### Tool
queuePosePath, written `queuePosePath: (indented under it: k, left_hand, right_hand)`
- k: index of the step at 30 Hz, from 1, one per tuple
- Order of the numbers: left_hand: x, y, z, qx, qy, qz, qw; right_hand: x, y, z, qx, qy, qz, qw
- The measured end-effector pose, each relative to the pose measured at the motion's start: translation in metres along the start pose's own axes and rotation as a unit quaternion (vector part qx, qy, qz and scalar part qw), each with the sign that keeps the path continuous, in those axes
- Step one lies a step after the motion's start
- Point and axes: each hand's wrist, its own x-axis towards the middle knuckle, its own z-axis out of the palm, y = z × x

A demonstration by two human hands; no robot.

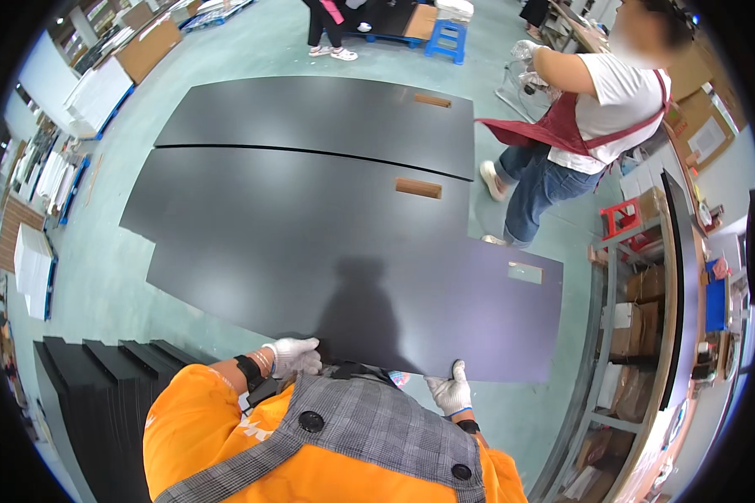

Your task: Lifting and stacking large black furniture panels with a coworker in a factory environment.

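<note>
A large dark grey panel (478, 335) with a rectangular cut-out stretches across in front of me, its near edge at my waist. My left hand (294, 355), in a white knit glove, is closed at that near edge, with its fingers partly hidden. Farther right, my right hand (450, 390), gloved too, grips the same edge with the thumb up on top and the fingers out of sight beneath. Beyond and partly under this panel lie two similar panels, a middle one (310, 193) and a far one (310, 109), with a narrow dark gap between them.
A person in a red apron (575, 113) stands close to the panels' right end. Dark boards (84, 402) are stacked at my left. Along the right runs a workbench (675, 335) with boxes below. A blue stool (446, 40) and another person's legs (331, 33) are at the back.
</note>
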Motion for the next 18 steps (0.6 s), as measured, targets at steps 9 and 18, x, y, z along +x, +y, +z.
queuePosePath:
  k: [9, 18]
  left_hand:
    - [-0.040, 0.139, 0.003, 0.198, 0.177, 0.304, 0.915]
    - [-0.041, 0.251, 0.001, 0.489, 0.386, 0.381, 0.683]
  right_hand:
    - [-0.001, 0.021, 0.025, 0.033, 0.071, -0.044, 0.996]
    - [0.017, 0.038, 0.011, -0.029, 0.127, -0.012, 0.991]
